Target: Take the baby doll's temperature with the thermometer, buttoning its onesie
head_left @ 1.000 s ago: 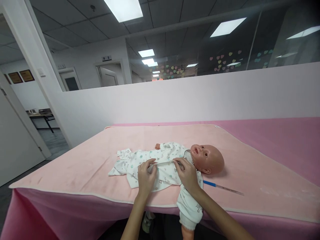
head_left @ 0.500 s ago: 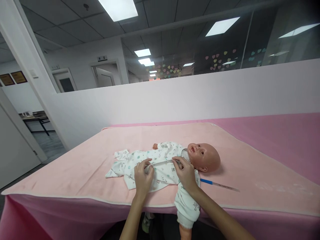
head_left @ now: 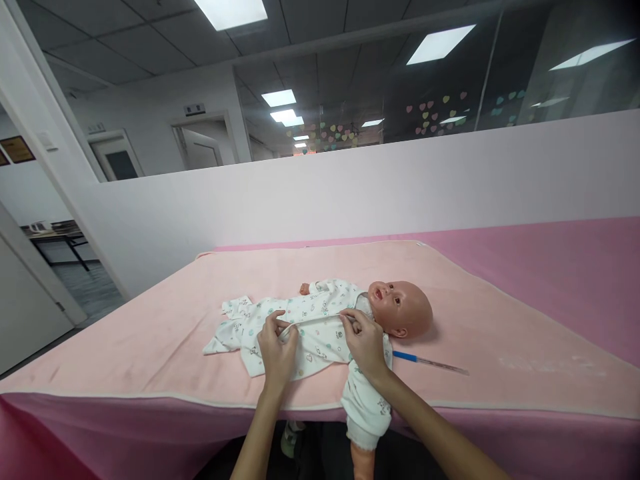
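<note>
A baby doll (head_left: pixel 400 310) lies on its back with its head to the right, dressed in white printed baby clothes (head_left: pixel 320 347). Over its belly, my left hand (head_left: pixel 277 350) is closed, with thumb and fingers pinching the edge of the garment's front. Near the doll's chest, my right hand (head_left: pixel 364 341) pinches the same edge, which runs fairly straight between both hands. One sleeved arm (head_left: pixel 367 407) of the doll hangs over the front of the table, below my right wrist; its other arm lies on the far side.
A slim stick with a blue end (head_left: pixel 406 357) lies beside the doll's shoulder. Under everything is a peach blanket (head_left: pixel 165 313) over a pink cover (head_left: pixel 540 267). A white half wall (head_left: pixel 350 193) with glass above stands behind.
The view has shifted slightly, so everything sits a little further left and higher. Both hands keep their pinch on the garment's edge, with little other movement.
</note>
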A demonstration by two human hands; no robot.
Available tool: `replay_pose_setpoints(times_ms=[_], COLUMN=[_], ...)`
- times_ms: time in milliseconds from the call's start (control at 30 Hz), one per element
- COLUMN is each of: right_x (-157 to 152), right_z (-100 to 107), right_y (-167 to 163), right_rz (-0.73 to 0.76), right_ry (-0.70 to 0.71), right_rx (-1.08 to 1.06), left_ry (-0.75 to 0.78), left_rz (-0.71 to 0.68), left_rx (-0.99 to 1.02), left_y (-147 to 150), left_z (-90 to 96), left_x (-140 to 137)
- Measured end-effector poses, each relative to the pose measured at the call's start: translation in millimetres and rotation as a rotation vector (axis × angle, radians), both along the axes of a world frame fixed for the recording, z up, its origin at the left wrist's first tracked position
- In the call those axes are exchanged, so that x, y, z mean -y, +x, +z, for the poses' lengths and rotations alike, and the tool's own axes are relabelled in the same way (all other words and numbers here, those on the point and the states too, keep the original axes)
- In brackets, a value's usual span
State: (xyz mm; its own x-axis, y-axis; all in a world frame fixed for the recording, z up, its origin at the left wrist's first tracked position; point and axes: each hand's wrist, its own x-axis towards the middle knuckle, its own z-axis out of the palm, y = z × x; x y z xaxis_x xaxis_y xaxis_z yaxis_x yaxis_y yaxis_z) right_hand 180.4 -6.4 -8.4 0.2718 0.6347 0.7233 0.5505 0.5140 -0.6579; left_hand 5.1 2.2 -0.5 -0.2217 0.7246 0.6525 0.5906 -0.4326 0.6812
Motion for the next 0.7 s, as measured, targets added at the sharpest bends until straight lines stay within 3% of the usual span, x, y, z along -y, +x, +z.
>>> replay_pose_setpoints(times_ms=[167,267,367,467,533,600,700], right_x=[6,25,54,79,89,93,95], right_z=[2,-6,-26,-51,-64,-73,-77], right_y=[9,41,97,158,186,197,187], right_rz=[-0.119,-0.229,-0.321,-0.483,-0.5,-0.463,-0.487], right_ry=[0.091,0.117,0.036,-0.084,-0.146,-0.156,-0.105], right_rx=[-0.203,-0.299,-0.138,0.216,0.361,0.441,0.52], left_ry=[0.009,0.055,0.1,0.114,0.072,0.027,0.078], left_rz=[0.113,0.191,0.232,0.273,0.322,0.37,0.359], left_rx=[-0.085,-0.094,-0.117,-0.154,-0.117,-0.04,0.032], left_y=[0,-5,-10,-11,-10,-9,-5], left_z=[3.1,3.0,1.9,1.3,1.0,0.7,-0.1], left_x=[2,1,0,1,3,5,4])
